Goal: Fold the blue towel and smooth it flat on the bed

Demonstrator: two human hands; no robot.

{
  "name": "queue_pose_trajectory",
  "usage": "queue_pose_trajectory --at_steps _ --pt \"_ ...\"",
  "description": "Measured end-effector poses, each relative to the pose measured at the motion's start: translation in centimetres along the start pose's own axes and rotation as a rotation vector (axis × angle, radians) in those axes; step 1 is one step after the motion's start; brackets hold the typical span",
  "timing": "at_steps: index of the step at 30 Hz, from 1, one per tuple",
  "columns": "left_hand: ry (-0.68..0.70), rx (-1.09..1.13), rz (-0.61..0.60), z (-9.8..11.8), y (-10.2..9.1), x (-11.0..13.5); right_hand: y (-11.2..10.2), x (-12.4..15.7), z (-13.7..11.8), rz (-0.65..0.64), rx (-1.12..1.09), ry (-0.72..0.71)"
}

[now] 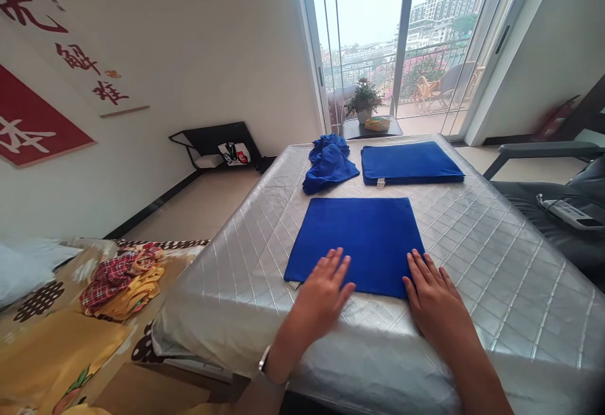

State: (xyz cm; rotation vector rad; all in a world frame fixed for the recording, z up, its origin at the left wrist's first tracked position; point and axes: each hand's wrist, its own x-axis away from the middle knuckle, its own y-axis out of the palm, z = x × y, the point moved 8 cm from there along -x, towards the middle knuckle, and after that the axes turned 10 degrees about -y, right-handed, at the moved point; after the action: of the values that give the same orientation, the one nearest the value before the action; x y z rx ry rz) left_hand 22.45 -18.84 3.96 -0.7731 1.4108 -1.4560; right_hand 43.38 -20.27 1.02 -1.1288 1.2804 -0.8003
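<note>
A flat blue cloth cover (362,235) lies spread out square on the silver quilted table cover (501,264) in front of me. My left hand (324,289) rests over its near edge with the fingers stretched out. At the near right corner, my right hand (430,286) lies flat, fingers extended along the edge. Neither hand grips anything. Beyond the cloth sits a neat stack of folded blue cloths (411,162) with a white tag at its front edge. Left of that stack is a crumpled blue cloth (331,163).
On the left is a bed (184,254) with a heap of plaid and yellow clothes (125,279). A grey armchair (543,150) stands to the right, with a white power strip (571,213) on it. A potted plant (363,100) stands by the glass door.
</note>
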Motion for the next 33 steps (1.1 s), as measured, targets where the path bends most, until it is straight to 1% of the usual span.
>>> queue_pose_trajectory --at_steps 3,4,5,7,9,12,14,15,17,21,23,24,26,33 --pt "0.29 0.06 -0.048 6.8 -0.2 -1.1 0.4 0.3 0.2 -0.023 -0.001 -0.018" --pt "0.358 0.079 -0.056 8.5 -0.2 -1.4 0.6 0.3 0.2 -0.036 0.002 -0.047" --pt "0.402 0.095 -0.063 9.8 -0.1 -1.7 0.8 0.4 0.1 -0.045 0.006 -0.081" --pt "0.417 0.114 -0.087 10.9 0.5 -2.3 1.0 0.5 0.1 -0.051 0.012 -0.132" --pt "0.378 0.115 -0.119 10.6 1.3 -2.6 1.0 0.5 0.3 -0.044 0.016 -0.112" --pt "0.323 0.101 -0.162 8.7 2.0 -2.2 0.9 0.3 0.6 -0.045 0.004 -0.031" --pt "0.279 0.083 -0.167 6.6 2.1 -1.7 0.8 0.2 0.5 -0.051 -0.017 -0.002" --pt "0.243 0.068 -0.165 5.2 2.1 -1.4 0.7 0.1 0.5 -0.055 -0.026 0.008" --pt "0.135 0.027 -0.159 1.6 2.1 -0.9 0.6 0.1 0.5 -0.063 -0.039 0.024" --pt "-0.139 -0.029 -0.163 -6.7 2.3 0.4 0.7 0.1 0.7 -0.068 -0.054 0.038" --pt "-0.233 -0.034 -0.141 -9.6 2.3 1.1 0.9 0.1 0.8 -0.055 -0.065 0.034" --pt "-0.259 -0.033 -0.12 -10.4 2.3 1.5 0.9 0.1 0.9 -0.043 -0.07 0.031" --pt "-0.279 -0.031 -0.072 -11.0 2.2 2.0 1.2 0.2 1.2 -0.01 -0.078 0.029" --pt "-0.358 0.009 0.075 -10.0 1.5 2.9 2.1 0.2 2.5 0.048 -0.113 -0.001"
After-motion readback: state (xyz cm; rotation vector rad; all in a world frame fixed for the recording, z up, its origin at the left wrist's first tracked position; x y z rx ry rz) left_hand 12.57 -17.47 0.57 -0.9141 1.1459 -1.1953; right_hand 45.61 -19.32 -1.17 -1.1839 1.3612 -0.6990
